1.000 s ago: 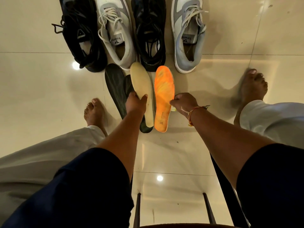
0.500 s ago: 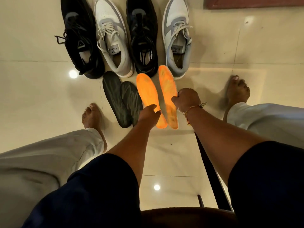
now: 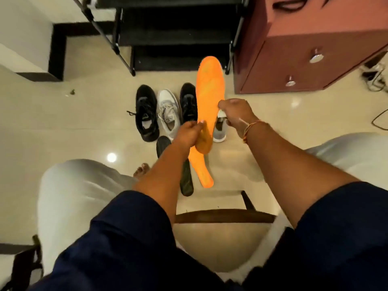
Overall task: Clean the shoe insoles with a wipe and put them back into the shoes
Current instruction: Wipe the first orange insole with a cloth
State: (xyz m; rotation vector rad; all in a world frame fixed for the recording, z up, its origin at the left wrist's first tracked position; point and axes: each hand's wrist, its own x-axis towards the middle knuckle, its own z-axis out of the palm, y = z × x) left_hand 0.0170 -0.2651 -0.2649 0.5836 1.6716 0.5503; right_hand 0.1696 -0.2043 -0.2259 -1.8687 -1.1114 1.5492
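Open tiled floor (image 3: 63, 127) at middle left and middle right gives the widest ways through. At centre a row of shoes (image 3: 147, 114) stands packed side by side, with a black rack (image 3: 178, 38) at top centre and a reddish cabinet (image 3: 294, 49) at upper right walling off the far side. A raised orange insole (image 3: 210, 87), in the grip of the left hand (image 3: 189, 133) and right hand (image 3: 237, 114), covers part of the row. Below, dark insoles (image 3: 186, 179) and a second orange insole (image 3: 201, 166) lie between the knees (image 3: 73, 196).
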